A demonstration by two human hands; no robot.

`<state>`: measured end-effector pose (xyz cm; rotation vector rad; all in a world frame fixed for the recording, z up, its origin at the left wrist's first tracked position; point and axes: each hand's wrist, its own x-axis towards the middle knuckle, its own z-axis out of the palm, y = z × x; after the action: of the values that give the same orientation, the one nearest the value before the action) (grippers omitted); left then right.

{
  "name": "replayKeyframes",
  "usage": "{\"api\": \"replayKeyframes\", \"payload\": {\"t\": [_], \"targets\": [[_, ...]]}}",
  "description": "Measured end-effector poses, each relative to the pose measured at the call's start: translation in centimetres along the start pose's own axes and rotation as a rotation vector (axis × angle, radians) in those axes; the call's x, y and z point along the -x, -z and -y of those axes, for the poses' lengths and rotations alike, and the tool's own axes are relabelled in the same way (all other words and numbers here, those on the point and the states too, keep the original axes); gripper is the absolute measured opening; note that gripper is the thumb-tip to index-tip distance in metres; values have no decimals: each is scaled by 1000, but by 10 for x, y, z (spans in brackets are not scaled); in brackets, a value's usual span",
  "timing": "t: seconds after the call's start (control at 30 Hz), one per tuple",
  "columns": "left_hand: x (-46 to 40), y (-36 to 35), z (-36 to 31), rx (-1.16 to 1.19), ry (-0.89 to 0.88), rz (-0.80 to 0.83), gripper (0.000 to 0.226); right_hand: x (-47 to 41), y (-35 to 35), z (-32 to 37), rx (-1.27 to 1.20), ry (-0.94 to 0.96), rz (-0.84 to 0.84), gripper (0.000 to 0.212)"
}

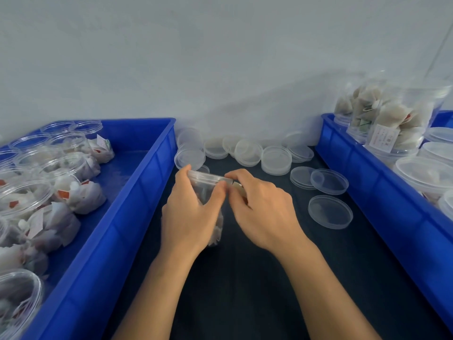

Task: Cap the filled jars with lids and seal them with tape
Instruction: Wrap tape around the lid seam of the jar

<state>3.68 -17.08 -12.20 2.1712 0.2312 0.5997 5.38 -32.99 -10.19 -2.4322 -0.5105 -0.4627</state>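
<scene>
Head view: a clear filled jar (208, 192) stands upright on the dark table (245, 290) between two blue crates (137, 192), long axis vertical, its lid (208, 177) on top facing up. The left hand (188, 212) wraps round the jar's side. The right hand (264, 212) pinches a small strip, apparently tape (236, 185), at the lid's rim. This looks like the sealing step; next, the strip needs pressing flat across the seam of lid and jar. Spare lids (329, 212) lie nearby.

Jar (208, 192) mostly behind left hand (188, 212).
</scene>
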Motion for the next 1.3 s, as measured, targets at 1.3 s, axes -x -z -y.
{"api": "replayKeyframes", "payload": {"t": [1.3], "targets": [[-6,9,5,139,-32,74,95,-6,-2,-9,-309,-110,182,22]]}}
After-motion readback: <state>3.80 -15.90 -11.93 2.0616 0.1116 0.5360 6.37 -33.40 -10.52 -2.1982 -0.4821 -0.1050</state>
